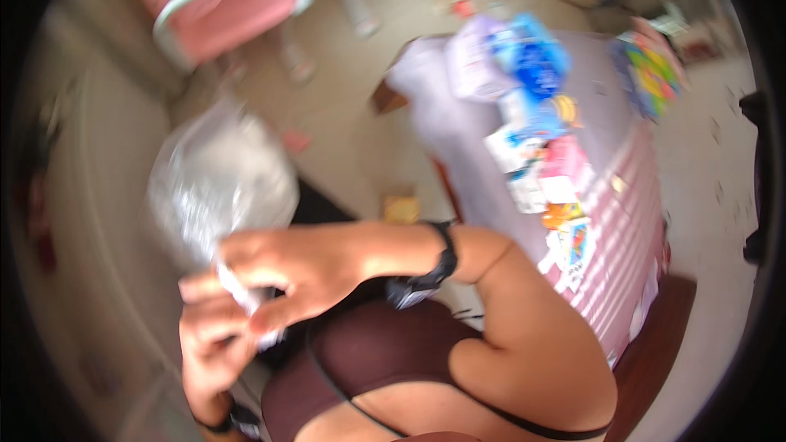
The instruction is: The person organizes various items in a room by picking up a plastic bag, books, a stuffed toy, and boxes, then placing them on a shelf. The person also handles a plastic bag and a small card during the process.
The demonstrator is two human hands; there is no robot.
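while holding a clear bag, pinches its gathered neck in right hand. curls left hand alongside, with hold unclear.

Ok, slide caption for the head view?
Left hand and right hand hold a translucent plastic bag by its neck near a cluttered bed.

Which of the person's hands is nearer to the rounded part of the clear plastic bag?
Right. The right hand overlaps the lower edge of the rounded part of the clear plastic bag; the left hand sits below it, farther away.
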